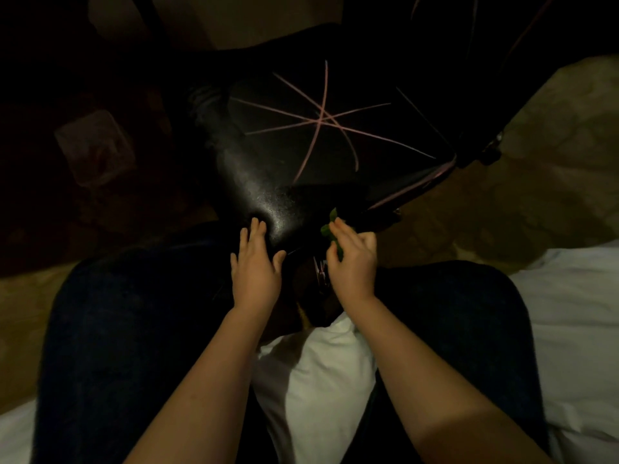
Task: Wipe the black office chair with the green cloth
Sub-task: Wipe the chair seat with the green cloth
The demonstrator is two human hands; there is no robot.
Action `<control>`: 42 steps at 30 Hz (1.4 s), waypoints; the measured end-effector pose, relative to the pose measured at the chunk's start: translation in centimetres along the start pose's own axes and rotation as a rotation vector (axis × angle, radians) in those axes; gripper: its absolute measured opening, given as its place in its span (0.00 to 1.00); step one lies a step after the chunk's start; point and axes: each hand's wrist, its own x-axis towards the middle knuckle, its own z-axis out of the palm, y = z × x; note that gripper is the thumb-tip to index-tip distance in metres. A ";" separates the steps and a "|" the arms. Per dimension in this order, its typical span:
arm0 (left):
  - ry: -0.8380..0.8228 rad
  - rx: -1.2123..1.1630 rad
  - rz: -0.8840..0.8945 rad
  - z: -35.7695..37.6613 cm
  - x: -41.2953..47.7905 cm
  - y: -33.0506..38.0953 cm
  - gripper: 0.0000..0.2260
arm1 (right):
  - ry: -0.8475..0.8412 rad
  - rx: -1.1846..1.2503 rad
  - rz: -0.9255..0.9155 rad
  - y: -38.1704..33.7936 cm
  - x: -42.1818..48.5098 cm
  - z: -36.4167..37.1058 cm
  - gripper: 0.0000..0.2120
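Both forearms extended forward, left grip [256, 262] flat with fingers spread, right grip [351, 259] curled (pinching the green cloth [324, 230]).

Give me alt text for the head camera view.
A person's right hand holds a green cloth at the near edge of a black office chair marked with pink lines, while the left hand rests flat on its seat. The room is dim.

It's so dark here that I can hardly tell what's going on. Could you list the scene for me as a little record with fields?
chair: black office chair, seat towards the person
marks: pink lines crossing in a star on the seat
left hand: flat on the seat's near edge, fingers straight
right hand: holds the green cloth at the seat's near right edge
progress: marks not yet wiped off
nearby: white bedding on the right
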 end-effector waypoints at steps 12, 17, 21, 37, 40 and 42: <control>0.005 -0.084 -0.003 -0.6 1.0 -0.8 0.28 | -0.101 0.039 -0.275 -2.9 -1.7 2.0 0.15; 0.015 -0.196 -0.002 -0.3 1.0 -1.0 0.30 | -0.058 -0.004 -0.324 -2.9 -1.2 2.4 0.10; 0.030 -0.128 -0.015 -0.3 1.0 -1.1 0.29 | -0.044 -0.058 -0.364 -2.4 -0.6 2.1 0.08; 0.034 -0.164 -0.060 0.1 0.8 -0.3 0.28 | 0.134 -0.093 0.036 3.5 3.6 -3.0 0.10; 0.035 -0.160 -0.055 0.1 0.7 -0.4 0.28 | 0.132 -0.094 0.029 3.4 4.1 -2.9 0.10; 0.035 -0.161 -0.055 0.1 0.7 -0.3 0.29 | 0.091 -0.085 0.048 3.2 4.0 -2.6 0.11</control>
